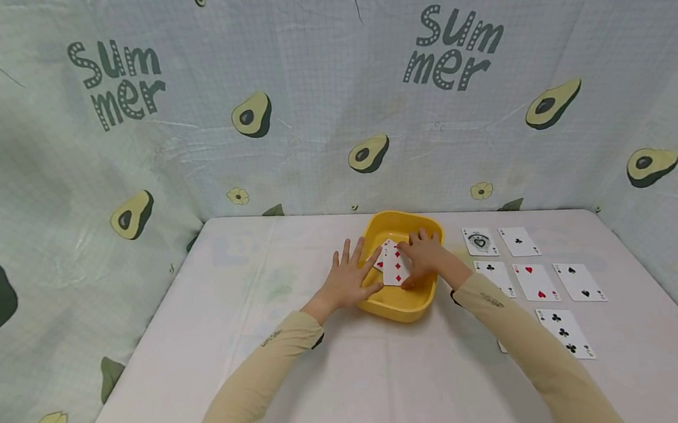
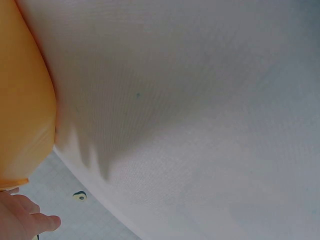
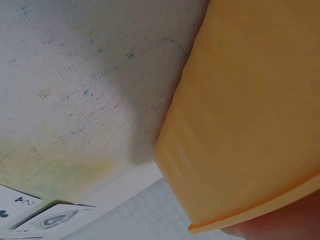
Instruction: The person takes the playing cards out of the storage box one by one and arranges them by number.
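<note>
A yellow plastic tub [image 1: 394, 313] stands near the back of the table with playing cards in it. My right hand [image 1: 428, 256] reaches over its right side, thumb and fingers curled at the right edge of a diamonds playing card [image 1: 392, 271]. Another red-suited card [image 1: 379, 263] peeks out from beneath that one on the left. Spread wide, my left hand [image 1: 346, 282] lies across the tub's left rim with straight fingers and holds nothing. Each wrist view shows mostly the outer tub wall [image 2: 25, 100], with part of the right hand [image 3: 280, 225] behind the rim in the right one.
Right of the tub, face-up cards lie in rows: an ornate ace [image 1: 480, 242], an ace of clubs [image 1: 519, 242], a two of hearts [image 1: 536, 282], a two of spades [image 1: 580, 282] and a three of clubs [image 1: 565, 333]. The right sleeve [image 1: 508, 318] partly covers others. A printed curtain [image 1: 299, 52] hangs behind.
</note>
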Demonstrator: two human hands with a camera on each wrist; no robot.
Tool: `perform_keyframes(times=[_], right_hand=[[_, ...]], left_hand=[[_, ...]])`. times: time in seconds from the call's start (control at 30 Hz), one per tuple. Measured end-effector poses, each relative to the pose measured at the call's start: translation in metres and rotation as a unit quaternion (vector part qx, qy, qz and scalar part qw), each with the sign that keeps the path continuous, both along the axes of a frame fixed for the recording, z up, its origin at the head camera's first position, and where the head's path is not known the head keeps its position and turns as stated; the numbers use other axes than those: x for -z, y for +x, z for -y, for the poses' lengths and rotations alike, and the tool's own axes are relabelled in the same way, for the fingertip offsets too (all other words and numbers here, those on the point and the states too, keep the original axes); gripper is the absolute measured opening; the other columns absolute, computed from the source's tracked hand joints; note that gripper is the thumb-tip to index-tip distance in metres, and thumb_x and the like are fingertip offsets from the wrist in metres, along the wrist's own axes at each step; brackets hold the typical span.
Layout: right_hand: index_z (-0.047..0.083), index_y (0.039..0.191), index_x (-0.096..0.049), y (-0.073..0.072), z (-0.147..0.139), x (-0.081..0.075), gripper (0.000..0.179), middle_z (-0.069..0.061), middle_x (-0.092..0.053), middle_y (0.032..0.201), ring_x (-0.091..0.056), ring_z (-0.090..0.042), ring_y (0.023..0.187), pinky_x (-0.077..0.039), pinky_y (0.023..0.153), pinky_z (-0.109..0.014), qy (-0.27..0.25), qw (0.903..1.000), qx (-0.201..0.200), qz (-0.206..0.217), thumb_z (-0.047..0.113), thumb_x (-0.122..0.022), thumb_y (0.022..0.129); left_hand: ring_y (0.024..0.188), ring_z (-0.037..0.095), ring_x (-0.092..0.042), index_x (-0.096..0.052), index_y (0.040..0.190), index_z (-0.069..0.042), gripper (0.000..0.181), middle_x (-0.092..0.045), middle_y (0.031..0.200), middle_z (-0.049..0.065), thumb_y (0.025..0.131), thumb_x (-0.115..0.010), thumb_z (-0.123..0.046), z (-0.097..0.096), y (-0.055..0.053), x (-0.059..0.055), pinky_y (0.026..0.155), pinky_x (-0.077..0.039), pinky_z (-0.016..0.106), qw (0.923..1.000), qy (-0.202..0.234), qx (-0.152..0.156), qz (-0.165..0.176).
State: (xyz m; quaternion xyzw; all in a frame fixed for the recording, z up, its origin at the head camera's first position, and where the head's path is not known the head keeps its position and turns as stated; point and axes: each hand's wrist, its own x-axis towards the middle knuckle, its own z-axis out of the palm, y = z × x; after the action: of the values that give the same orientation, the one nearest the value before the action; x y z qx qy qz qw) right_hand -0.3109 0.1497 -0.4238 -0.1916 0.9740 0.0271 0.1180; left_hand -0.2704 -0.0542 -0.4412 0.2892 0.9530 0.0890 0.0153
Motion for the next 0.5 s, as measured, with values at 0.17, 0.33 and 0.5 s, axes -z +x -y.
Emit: perform_keyframes(times=[0.17,0.33,0.5], right_hand=[[0.01,0.132,-0.042,0.003,-0.004,0.0,0.087,-0.022,-0.042,0.125,-0.03,-0.039,0.115,-0.021,0.097,-0.061,-0.005,0.9998,-0.01,-0.019,0.053,-0.071,0.063],[0.008,0.134,-0.039,0.003,-0.009,0.001,0.087,-0.021,-0.042,0.125,-0.03,-0.039,0.117,-0.021,0.097,-0.062,-0.011,0.9989,-0.016,-0.043,0.052,-0.069,0.065],[0.006,0.133,-0.04,0.003,-0.014,-0.001,0.082,-0.018,-0.043,0.127,-0.03,-0.039,0.119,-0.024,0.094,-0.062,-0.026,0.9965,-0.018,-0.078,0.049,-0.067,0.068]], left_hand=[[0.135,0.045,-0.001,-0.011,0.144,-0.025,0.069,0.002,0.151,0.016,0.089,-0.038,-0.054,0.0,0.0,0.0,0.104,-0.014,0.06,1.0,-0.003,0.0,0.002],[0.135,0.044,0.0,-0.011,0.144,-0.025,0.069,0.002,0.151,0.015,0.089,-0.038,-0.054,0.0,0.0,0.0,0.104,-0.014,0.06,1.0,-0.005,-0.002,0.005],[0.136,0.043,0.001,-0.01,0.144,-0.025,0.068,0.003,0.151,0.015,0.089,-0.038,-0.053,-0.001,0.0,0.0,0.105,-0.012,0.06,0.9999,-0.006,-0.005,0.01]])
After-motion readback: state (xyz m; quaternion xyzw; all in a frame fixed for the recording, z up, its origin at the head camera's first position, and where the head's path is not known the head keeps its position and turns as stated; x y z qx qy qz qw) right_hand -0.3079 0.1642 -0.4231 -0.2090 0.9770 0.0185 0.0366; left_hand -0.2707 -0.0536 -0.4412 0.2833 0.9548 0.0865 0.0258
